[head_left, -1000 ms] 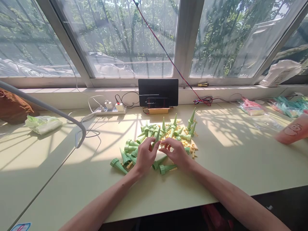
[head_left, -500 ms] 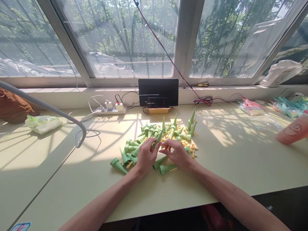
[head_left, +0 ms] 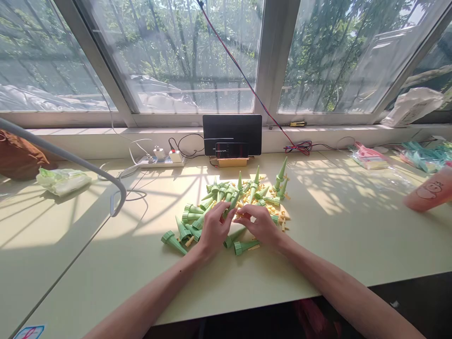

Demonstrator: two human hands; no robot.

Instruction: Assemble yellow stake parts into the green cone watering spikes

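Observation:
My left hand [head_left: 216, 227] is closed around a green plastic watering spike [head_left: 234, 200], whose pointed tip leans up and to the right. Close beside it, my right hand [head_left: 262, 225] has thumb and forefinger pinched together near the base of that spike; what sits between those fingertips is too small to make out. Around both hands lies a pile of similar green spikes [head_left: 173, 242] with ribbed collars, some standing upright and others on their sides. Small yellow valve-like pieces [head_left: 283, 220] are scattered among them. Another green spike [head_left: 246, 247] lies between my wrists.
Behind the pile, a dark tablet [head_left: 232, 129] and a phone [head_left: 231, 150] lean upright. A power strip [head_left: 161, 162] with plugs is at back left, near a grey curved bar [head_left: 88, 162]. A pink cup [head_left: 428, 192] and plastic packets [head_left: 370, 156] are at right.
Both hands keep nearly the same place and grip. The held green spike shifts very slightly, and the pile looks the same.

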